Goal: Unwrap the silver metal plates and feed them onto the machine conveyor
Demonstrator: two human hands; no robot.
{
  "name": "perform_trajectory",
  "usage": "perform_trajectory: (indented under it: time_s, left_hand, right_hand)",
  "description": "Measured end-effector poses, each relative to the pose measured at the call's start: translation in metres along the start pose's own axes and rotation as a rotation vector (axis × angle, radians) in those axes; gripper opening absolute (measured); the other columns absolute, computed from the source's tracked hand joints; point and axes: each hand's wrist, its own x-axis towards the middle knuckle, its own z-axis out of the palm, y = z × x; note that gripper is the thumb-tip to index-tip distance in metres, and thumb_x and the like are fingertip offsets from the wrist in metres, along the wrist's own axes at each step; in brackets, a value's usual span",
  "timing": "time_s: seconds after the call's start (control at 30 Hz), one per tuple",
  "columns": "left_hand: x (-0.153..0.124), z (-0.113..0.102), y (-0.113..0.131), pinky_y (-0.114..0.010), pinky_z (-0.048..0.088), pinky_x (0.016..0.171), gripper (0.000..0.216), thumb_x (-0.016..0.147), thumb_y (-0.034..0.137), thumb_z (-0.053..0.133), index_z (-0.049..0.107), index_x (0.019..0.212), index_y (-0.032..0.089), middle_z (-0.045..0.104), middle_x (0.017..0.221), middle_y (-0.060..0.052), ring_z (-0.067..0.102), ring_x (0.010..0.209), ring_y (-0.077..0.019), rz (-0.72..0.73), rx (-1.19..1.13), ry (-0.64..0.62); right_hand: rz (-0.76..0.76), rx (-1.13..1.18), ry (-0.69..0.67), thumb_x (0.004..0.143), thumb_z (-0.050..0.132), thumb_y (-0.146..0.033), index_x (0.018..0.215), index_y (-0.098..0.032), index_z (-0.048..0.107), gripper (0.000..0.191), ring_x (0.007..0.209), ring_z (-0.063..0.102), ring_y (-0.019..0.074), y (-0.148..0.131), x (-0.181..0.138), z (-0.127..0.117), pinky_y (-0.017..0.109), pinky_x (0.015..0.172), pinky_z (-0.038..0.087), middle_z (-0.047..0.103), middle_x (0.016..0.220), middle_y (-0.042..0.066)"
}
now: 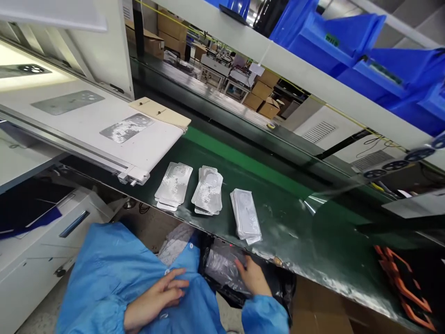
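Observation:
My left hand (pixel 158 297) hovers in front of my blue smock, its fingers loosely spread and holding nothing. Below the bench edge, my right hand (pixel 255 277) is at a black bag (pixel 285 283) with clear plastic film (pixel 224 266) in it. Thumb and forefinger are apart there; the other fingers are partly hidden, and contact with the film is unclear. On the green bench (pixel 285 232) lie two fanned stacks of phone-back-shaped sheets, a left stack (pixel 174 184) and a middle stack (pixel 209 190). Nearest my right hand is a stack of pale, rectangular film pieces (pixel 246 214).
A white conveyor belt (pixel 86 134) at left carries single phone-shaped sheets (pixel 127 127) and ends above the bench. Blue bins (pixel 333 37) sit on the shelf overhead. Orange-and-black frames (pixel 403 283) lie at far right. A white cabinet (pixel 52 250) stands at lower left.

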Motion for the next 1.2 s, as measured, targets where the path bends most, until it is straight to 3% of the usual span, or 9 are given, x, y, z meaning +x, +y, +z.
perform_trajectory:
  time_s: [0.1,0.23,0.27,0.4,0.53,0.67,0.87,1.07,1.2]
  left_hand:
    - [-0.006,0.011,0.013,-0.042,0.041,0.11,0.081,0.062,0.067,0.082,0.062,0.129,0.027,0.069,0.131,-0.01,0.061,0.122,-0.0305,0.016,0.041,-0.033]
    - [-0.012,0.016,0.02,-0.043,0.043,0.107,0.07,0.066,0.068,0.078,0.067,0.122,0.028,0.074,0.116,-0.008,0.065,0.112,-0.0295,0.061,0.101,-0.04]
    - [-0.013,0.015,0.019,-0.043,0.043,0.106,0.067,0.068,0.068,0.077,0.067,0.122,0.028,0.074,0.114,-0.007,0.065,0.11,-0.0292,0.07,0.109,-0.037]
    - [-0.013,0.005,0.01,-0.042,0.045,0.104,0.066,0.07,0.069,0.075,0.067,0.122,0.029,0.075,0.112,-0.006,0.066,0.107,-0.0286,0.094,0.073,0.004]
    - [-0.008,0.001,0.008,-0.042,0.048,0.1,0.062,0.073,0.068,0.073,0.066,0.121,0.03,0.075,0.111,-0.006,0.067,0.105,-0.0279,0.123,0.039,0.031]
    - [0.004,0.007,0.026,-0.041,0.049,0.097,0.055,0.077,0.064,0.072,0.067,0.117,0.026,0.076,0.108,-0.008,0.068,0.102,-0.0266,0.176,0.065,-0.005]
    - [0.017,0.024,0.06,-0.039,0.051,0.09,0.044,0.083,0.052,0.071,0.068,0.115,0.021,0.075,0.101,-0.007,0.069,0.094,-0.0227,0.342,0.139,-0.104]
    - [0.013,0.029,0.042,-0.037,0.052,0.088,0.042,0.085,0.052,0.07,0.067,0.114,0.021,0.076,0.1,-0.006,0.069,0.092,-0.021,0.277,0.089,-0.112]
    - [0.013,0.027,0.038,-0.039,0.053,0.089,0.04,0.084,0.049,0.072,0.069,0.113,0.021,0.076,0.099,-0.006,0.069,0.092,-0.0229,0.27,0.065,-0.103]
  right_hand:
    - [-0.052,0.1,0.028,0.081,0.063,-0.061,0.082,-0.032,0.073,0.031,0.07,0.072,0.0316,-0.032,0.008,-0.048,0.044,0.064,0.056,0.074,0.075,0.006]
    - [0.02,0.168,0.442,0.076,0.067,-0.063,0.088,-0.021,0.067,0.044,0.069,0.066,0.0234,-0.064,0.07,-0.074,0.036,0.067,0.054,0.071,0.077,0.007]
    - [0.066,0.173,0.437,0.071,0.071,-0.063,0.09,-0.019,0.066,0.048,0.069,0.066,0.0224,-0.065,0.088,-0.074,0.034,0.066,0.053,0.071,0.08,0.008]
    - [0.188,0.326,0.101,0.062,0.078,-0.054,0.085,-0.017,0.064,0.046,0.065,0.066,0.0221,-0.047,0.13,-0.07,0.031,0.057,0.05,0.072,0.076,0.009]
    - [0.195,0.512,0.142,0.059,0.081,-0.053,0.081,-0.02,0.059,0.046,0.062,0.068,0.025,-0.027,0.122,-0.076,0.033,0.053,0.052,0.073,0.07,0.009]
    - [0.148,0.614,0.145,0.06,0.079,-0.062,0.088,-0.022,0.055,0.055,0.056,0.067,0.0244,-0.022,0.101,-0.08,0.033,0.05,0.052,0.071,0.066,0.004]
    - [0.129,0.323,0.224,0.064,0.074,-0.053,0.08,-0.02,0.061,0.039,0.073,0.07,0.0261,-0.02,0.106,-0.071,0.033,0.063,0.053,0.074,0.079,0.009]
    - [0.167,0.248,0.246,0.064,0.073,-0.05,0.082,-0.019,0.063,0.037,0.071,0.07,0.0269,-0.024,0.111,-0.08,0.034,0.062,0.053,0.074,0.077,0.01]
    - [0.067,0.445,0.229,0.068,0.074,-0.057,0.093,-0.019,0.062,0.047,0.077,0.071,0.028,-0.05,0.082,-0.103,0.037,0.067,0.057,0.075,0.085,0.01]
